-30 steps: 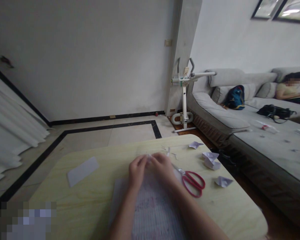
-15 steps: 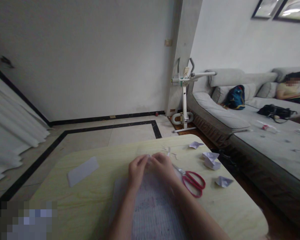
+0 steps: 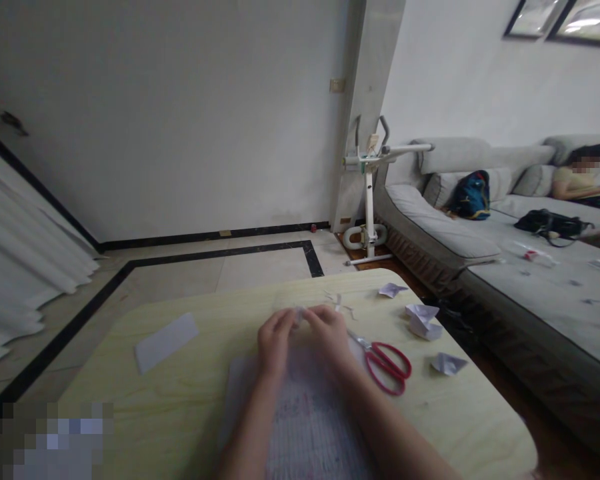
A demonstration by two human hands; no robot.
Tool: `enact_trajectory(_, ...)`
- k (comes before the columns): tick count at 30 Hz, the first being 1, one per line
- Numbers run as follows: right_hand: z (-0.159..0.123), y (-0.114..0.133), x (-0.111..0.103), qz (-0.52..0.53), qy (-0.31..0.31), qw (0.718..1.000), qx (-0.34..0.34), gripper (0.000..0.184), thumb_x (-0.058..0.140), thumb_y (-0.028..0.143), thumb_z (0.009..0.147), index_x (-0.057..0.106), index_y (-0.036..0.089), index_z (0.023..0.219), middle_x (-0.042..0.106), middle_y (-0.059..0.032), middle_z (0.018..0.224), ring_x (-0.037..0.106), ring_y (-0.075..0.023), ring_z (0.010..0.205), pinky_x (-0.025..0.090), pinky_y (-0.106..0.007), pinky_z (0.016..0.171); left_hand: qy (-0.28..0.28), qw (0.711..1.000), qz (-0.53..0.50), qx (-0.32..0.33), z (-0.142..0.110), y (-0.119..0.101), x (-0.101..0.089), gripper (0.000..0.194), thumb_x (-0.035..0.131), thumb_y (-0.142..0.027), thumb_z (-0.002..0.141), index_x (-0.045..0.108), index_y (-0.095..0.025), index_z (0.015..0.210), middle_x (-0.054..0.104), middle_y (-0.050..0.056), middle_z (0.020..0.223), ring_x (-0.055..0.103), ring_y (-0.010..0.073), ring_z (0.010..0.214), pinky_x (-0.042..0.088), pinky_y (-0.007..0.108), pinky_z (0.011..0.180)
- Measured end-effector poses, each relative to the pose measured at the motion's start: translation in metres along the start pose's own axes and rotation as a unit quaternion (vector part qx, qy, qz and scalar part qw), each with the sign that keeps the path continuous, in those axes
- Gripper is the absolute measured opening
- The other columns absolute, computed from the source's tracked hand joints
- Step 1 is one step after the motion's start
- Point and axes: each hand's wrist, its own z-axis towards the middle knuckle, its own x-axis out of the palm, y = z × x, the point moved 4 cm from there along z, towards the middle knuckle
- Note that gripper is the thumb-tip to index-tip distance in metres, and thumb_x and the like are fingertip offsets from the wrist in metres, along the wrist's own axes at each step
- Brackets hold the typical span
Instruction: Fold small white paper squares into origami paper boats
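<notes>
Between my fingertips is a small piece of white paper [image 3: 299, 315], mostly covered by the fingers. My left hand [image 3: 274, 337] pinches it from the left, and my right hand [image 3: 329, 328] pinches it from the right. Both hands hover over a lined sheet with writing [image 3: 310, 420], partly hidden under my forearms. Scissors with red handles [image 3: 393, 367] lie just right of my right hand. Thin paper scraps [image 3: 339, 301] are scattered beyond that hand. Along the table's right side sit folded paper shapes [image 3: 423, 321], another folded piece [image 3: 449, 363] and a smaller one [image 3: 392, 290].
A blank white paper strip [image 3: 166, 341] lies on the left of the wooden table [image 3: 145, 427]. Past the table stands a white exercise machine [image 3: 369, 193]. To the right is a grey sofa [image 3: 540, 287] with a blue backpack [image 3: 473, 195], a black bag [image 3: 553, 223] and a seated person [image 3: 580, 180].
Both hands have stayed in nearly the same place. The fingers have shifted slightly, and a little more of the white paper shows between them.
</notes>
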Motion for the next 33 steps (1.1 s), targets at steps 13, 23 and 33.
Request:
enact_trajectory(13, -0.009, 0.006, 0.004, 0.024, -0.05, 0.998, 0.012, 0.017, 0.062, 0.031, 0.072, 0.068, 0.017, 0.069, 0.068, -0.0046, 0.067, 0.062, -0.0184, 0.066, 0.048, -0.028, 0.063, -0.037, 0.993, -0.099, -0.055, -0.003, 0.013, 0.005, 0.025, 0.066, -0.039, 0.068, 0.067, -0.015, 0.078, 0.065, 0.001, 0.071, 0.058, 0.0129, 0.065, 0.044, 0.023, 0.06)
enact_trajectory(23, 0.001, 0.001, 0.002, 0.057, 0.038, 0.997, 0.019, 0.018, 0.062, 0.031, 0.071, 0.069, 0.015, 0.078, 0.066, -0.0033, 0.069, 0.057, -0.0138, 0.057, 0.045, -0.024, 0.055, 0.027, 0.999, 0.026, 0.031, -0.001, -0.007, 0.001, 0.024, 0.061, -0.038, 0.075, 0.066, -0.015, 0.076, 0.063, 0.001, 0.065, 0.057, 0.0127, 0.061, 0.044, 0.022, 0.059)
enact_trajectory(33, 0.004, -0.008, 0.0, 0.069, 0.029, 0.997, 0.037, 0.014, 0.062, 0.028, 0.067, 0.066, 0.015, 0.064, 0.062, -0.0004, 0.06, 0.055, -0.0136, 0.058, 0.043, -0.024, 0.057, 0.046, 0.997, 0.057, 0.024, 0.0, -0.004, 0.002, 0.025, 0.063, -0.039, 0.072, 0.069, -0.015, 0.076, 0.066, 0.002, 0.069, 0.059, 0.0148, 0.065, 0.044, 0.023, 0.061)
